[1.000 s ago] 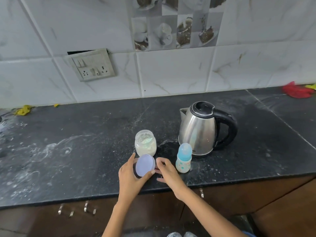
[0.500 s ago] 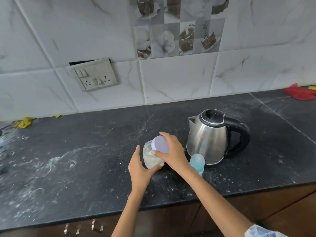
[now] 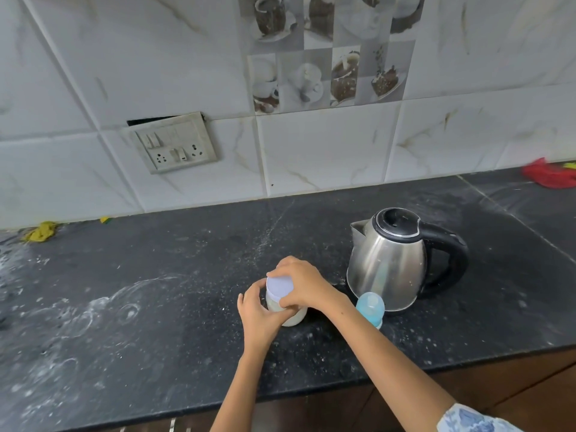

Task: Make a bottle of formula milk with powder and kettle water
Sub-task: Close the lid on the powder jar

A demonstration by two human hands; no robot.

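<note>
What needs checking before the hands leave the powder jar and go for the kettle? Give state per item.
1. Lid seated on powder jar: sits on top; whether it is tightened, cannot tell.
2. Jar steadied: ok, left hand wraps the body and right hand grips the lid.
3. Baby bottle upright: ok, stands in front of the kettle, partly behind the right forearm.
4. Bottle open for pouring: not ok, blue cap is on.
5. Kettle reachable: ok, upright on the counter, handle pointing right, lid shut.
6. Water in kettle: cannot tell.
</note>
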